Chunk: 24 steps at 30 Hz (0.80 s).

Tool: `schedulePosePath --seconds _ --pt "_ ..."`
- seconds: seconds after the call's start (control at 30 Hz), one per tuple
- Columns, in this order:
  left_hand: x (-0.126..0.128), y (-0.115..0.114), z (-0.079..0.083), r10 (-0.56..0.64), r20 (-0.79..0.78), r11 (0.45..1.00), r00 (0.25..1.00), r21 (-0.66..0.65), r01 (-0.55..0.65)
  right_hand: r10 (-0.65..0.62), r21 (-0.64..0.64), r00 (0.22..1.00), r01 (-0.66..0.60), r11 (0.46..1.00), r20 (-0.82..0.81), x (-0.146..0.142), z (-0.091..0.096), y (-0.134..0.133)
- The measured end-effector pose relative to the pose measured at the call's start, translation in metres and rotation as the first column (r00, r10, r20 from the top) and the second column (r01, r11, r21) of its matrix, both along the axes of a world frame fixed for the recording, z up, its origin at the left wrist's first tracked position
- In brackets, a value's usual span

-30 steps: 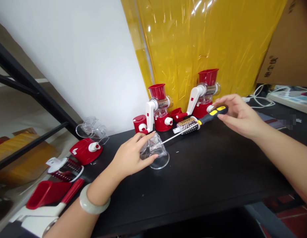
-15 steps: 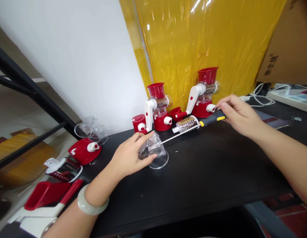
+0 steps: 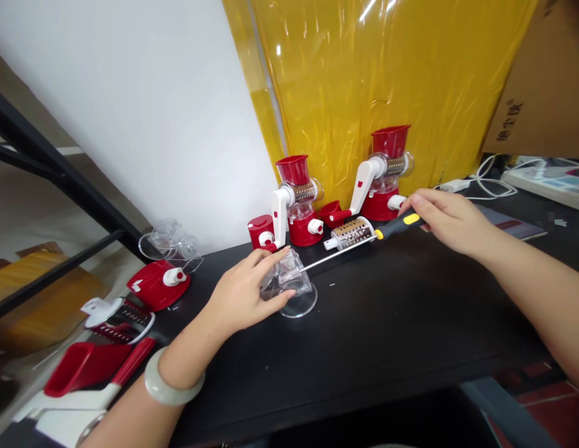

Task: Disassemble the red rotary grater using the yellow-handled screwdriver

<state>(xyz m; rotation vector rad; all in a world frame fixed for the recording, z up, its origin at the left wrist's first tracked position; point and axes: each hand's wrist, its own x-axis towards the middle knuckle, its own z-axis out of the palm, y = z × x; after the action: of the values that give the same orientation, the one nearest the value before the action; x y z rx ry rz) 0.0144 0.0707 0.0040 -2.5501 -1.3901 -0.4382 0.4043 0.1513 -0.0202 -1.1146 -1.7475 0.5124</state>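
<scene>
Right hand (image 3: 451, 218) lowered screwdriver (image 3: 387, 230); tip in clear housing (image 3: 296, 287), left hand (image 3: 243, 295) gripping.

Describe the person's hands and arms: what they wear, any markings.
Both forearms are bare, with no sleeves in view. Neither the left hand nor the right hand is gloved. A smooth, pale greenish-white bangle circles the left wrist. No watch shows.

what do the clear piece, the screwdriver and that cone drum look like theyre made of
The clear piece under the left hand: glossy transparent plastic, likely; the table shows through it. The screwdriver in the right hand: bright metal shaft, matte black handle with yellow inserts, probably rubbery plastic. The cone drum: shiny perforated metal, seemingly steel, with a white plastic-looking tip.
</scene>
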Motion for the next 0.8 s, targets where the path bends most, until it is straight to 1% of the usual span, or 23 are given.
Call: schedulePosePath --seconds 0.07,0.13,0.23,0.27,0.3,0.33,0.37,0.43,0.47,0.5,0.53,0.57,0.6,0.67,0.73,0.8 --pt "-0.0004 0.0001 -0.0006 0.004 -0.001 1.0 1.0 -0.002 -0.004 0.05 0.065 0.994 -0.044 0.997 -0.097 -0.0004 -0.0004 0.001" --pt "-0.0003 0.0001 -0.0008 0.004 -0.002 1.0 1.0 -0.001 -0.004 0.161 0.097 0.952 -0.14 0.985 -0.261 -0.0019 -0.0002 0.0013" --pt "0.0003 0.0 -0.0005 0.004 -0.001 1.0 1.0 0.005 -0.004 0.308 0.074 0.837 -0.309 0.948 -0.453 -0.0044 0.0007 0.0004" --pt "0.0004 -0.0001 -0.0003 0.004 0.0 1.0 1.0 0.006 -0.004 0.332 0.061 0.81 -0.347 0.936 -0.483 -0.0049 0.0009 0.0002" --pt "0.0006 -0.0002 -0.0001 0.002 0.0 1.0 1.0 0.006 -0.002 0.341 0.044 0.799 -0.368 0.929 -0.495 -0.0051 0.0009 0.0002" --pt "0.0006 -0.0003 0.0002 0.002 0.001 1.0 1.0 0.007 -0.002 0.331 0.02 0.81 -0.368 0.93 -0.484 -0.005 0.0007 0.0005" --pt "0.0007 -0.0003 0.0004 0.002 0.001 1.0 1.0 0.008 -0.002 0.302 -0.012 0.846 -0.342 0.94 -0.44 -0.0044 0.0003 0.001" --pt "0.0007 -0.0004 0.0006 0.001 0.0 1.0 1.0 0.008 -0.001 0.203 -0.062 0.947 -0.225 0.972 -0.249 -0.0023 -0.0009 0.0025" --pt "0.0006 -0.0003 0.0005 -0.001 0.001 1.0 1.0 0.009 0.001 0.146 -0.057 0.981 -0.155 0.986 -0.13 -0.001 -0.0016 0.0033" --pt "0.0004 -0.0003 0.0004 -0.003 0.002 1.0 1.0 0.011 0.003 0.096 -0.036 0.995 -0.097 0.995 -0.03 0.0 -0.0022 0.004" --pt "0.0002 -0.0002 0.0003 -0.005 0.002 1.0 1.0 0.011 0.005 0.06 -0.006 0.998 -0.06 0.998 0.024 0.0008 -0.0026 0.0045" --pt "0.0 -0.0002 0.0001 -0.007 0.001 1.0 1.0 0.011 0.007 0.048 0.023 0.999 -0.048 0.999 0.021 0.001 -0.003 0.0048" --pt "-0.0003 -0.0002 0.0 -0.007 -0.001 1.0 1.0 0.011 0.007 0.065 0.048 0.997 -0.064 0.997 -0.03 0.0007 -0.0032 0.0048" --pt "-0.0008 -0.0003 -0.0002 -0.004 -0.008 1.0 1.0 0.008 0.005 0.174 0.083 0.965 -0.161 0.984 -0.198 -0.0014 -0.0031 0.0042" --pt "-0.001 -0.0006 -0.0002 0.0 -0.011 1.0 1.0 0.003 0.0 0.29 0.108 0.886 -0.268 0.957 -0.363 -0.0046 -0.0023 0.0027" --pt "-0.001 -0.0007 -0.0002 0.001 -0.009 1.0 1.0 -0.001 -0.001 0.349 0.105 0.806 -0.342 0.934 -0.478 -0.0073 -0.001 0.0009"
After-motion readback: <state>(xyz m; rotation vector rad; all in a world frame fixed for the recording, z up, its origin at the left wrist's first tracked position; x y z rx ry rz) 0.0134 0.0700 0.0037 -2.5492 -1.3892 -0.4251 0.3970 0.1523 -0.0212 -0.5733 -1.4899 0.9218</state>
